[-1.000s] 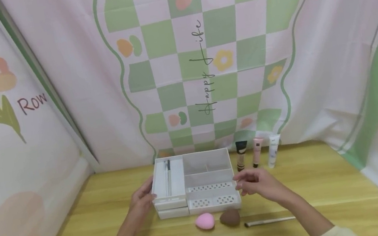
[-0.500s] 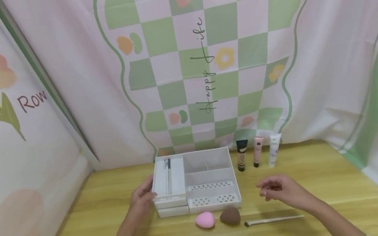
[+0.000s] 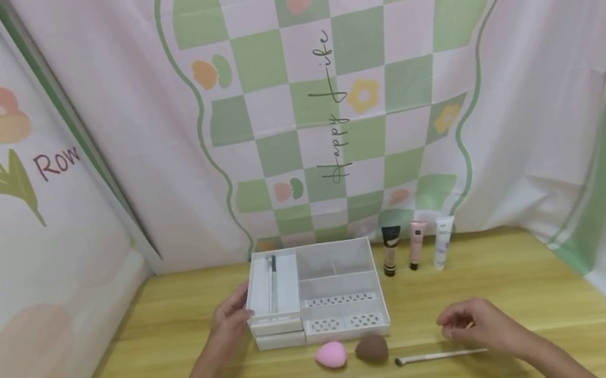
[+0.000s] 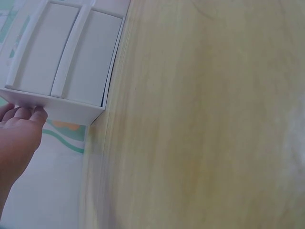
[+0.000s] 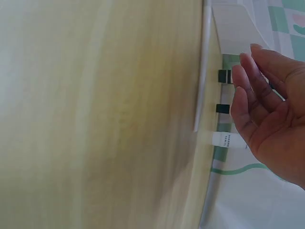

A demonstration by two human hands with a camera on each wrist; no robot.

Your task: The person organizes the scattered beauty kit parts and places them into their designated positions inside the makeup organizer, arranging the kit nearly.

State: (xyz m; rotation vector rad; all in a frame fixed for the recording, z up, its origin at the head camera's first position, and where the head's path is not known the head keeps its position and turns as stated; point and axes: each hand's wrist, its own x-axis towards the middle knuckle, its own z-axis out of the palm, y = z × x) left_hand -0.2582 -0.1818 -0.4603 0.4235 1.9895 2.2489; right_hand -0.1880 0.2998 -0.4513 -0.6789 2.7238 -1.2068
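Observation:
A white desktop organizer [image 3: 287,286] with several compartments stands on the table. My left hand [image 3: 231,317] rests against its left side, thumb near the front corner; in the left wrist view the fingertips [image 4: 39,114] touch the side wall beside two drawers [image 4: 90,57]. Two slim sticks, one dark-ended [image 3: 273,278], lie in the upper left tray. My right hand [image 3: 478,323] hovers with loosely bent fingers and holds nothing. Just below it lies a makeup brush [image 3: 434,356] with a pale handle, whose right end is hidden by the hand.
A pink makeup sponge [image 3: 330,355] and a brown makeup sponge [image 3: 372,349] sit in front of the organizer. Behind on the right stand a black-topped tube [image 3: 391,251], a pink tube [image 3: 418,244] and a white tube [image 3: 444,243]. A patterned curtain [image 3: 313,102] hangs behind the table.
My right hand has left the organizer's right side and moved right and toward me, over the brush's handle end. The left hand has stayed at the organizer's left side.

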